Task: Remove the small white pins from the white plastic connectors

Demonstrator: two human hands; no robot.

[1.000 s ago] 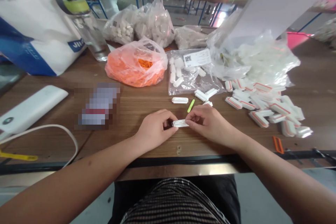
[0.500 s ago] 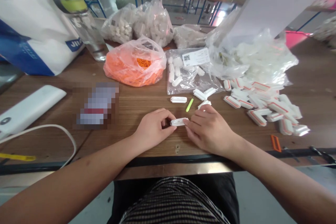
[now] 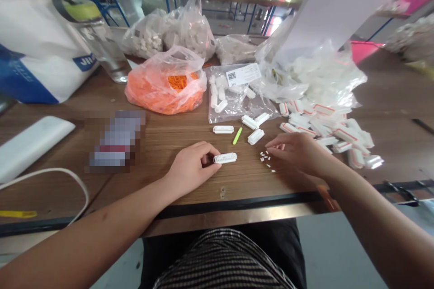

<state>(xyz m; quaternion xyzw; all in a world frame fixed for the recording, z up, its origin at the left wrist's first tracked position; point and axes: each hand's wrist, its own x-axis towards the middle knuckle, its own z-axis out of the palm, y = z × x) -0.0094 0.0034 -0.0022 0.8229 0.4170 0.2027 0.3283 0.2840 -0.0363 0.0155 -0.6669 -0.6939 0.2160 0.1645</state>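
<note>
A brown wood-grain worktop (image 3: 251, 185) stretches across the view, with a dark strip along its near edge. Just nearer than the right fingers, a blurred orange piece (image 3: 326, 196) shows beside the forearm. The left hand (image 3: 190, 162) has its fingers clamped on one end of a ridged white piece (image 3: 226, 158), the free end pointing toward the right hand (image 3: 296, 151). The right fingers are bent low, close to small white bits (image 3: 262, 159) scattered beside their tips; whether they pinch one, I cannot tell. Beyond the left fingertips lie a loose white block (image 3: 223, 129) and a lime-green tool (image 3: 238, 136), with three more blocks (image 3: 256, 136) to its right. A pile of orange-edged blocks (image 3: 346, 134) spreads right of the right fingers. Farther off, beyond the left fingers, sit a bag of orange parts (image 3: 162, 99) and, to its right, a labelled clear bag (image 3: 233, 113).
</note>
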